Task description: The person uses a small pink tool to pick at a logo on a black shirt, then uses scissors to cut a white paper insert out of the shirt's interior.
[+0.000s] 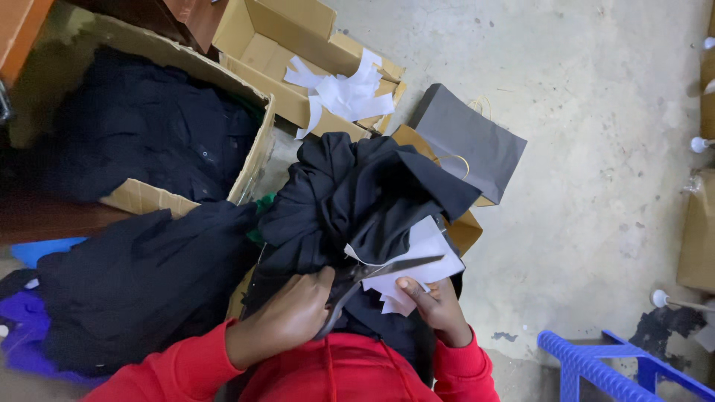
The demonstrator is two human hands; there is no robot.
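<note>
A black garment (350,193) lies bunched over my lap. My left hand (287,316) grips the handles of dark scissors (380,270), whose blades point right across a white paper piece (428,249). My right hand (436,301) holds that paper from below, thumb on its lower edge. The paper rests against the garment, and a thin white string runs from it toward the scissors. Both my sleeves are red.
A large cardboard box (253,160) at the left holds dark clothes. Behind it, an open box (261,45) holds white paper strips (342,93). A grey paper bag (469,141) lies on the concrete floor, a dark clothing pile (134,283) sits left, and a blue stool (596,365) stands lower right.
</note>
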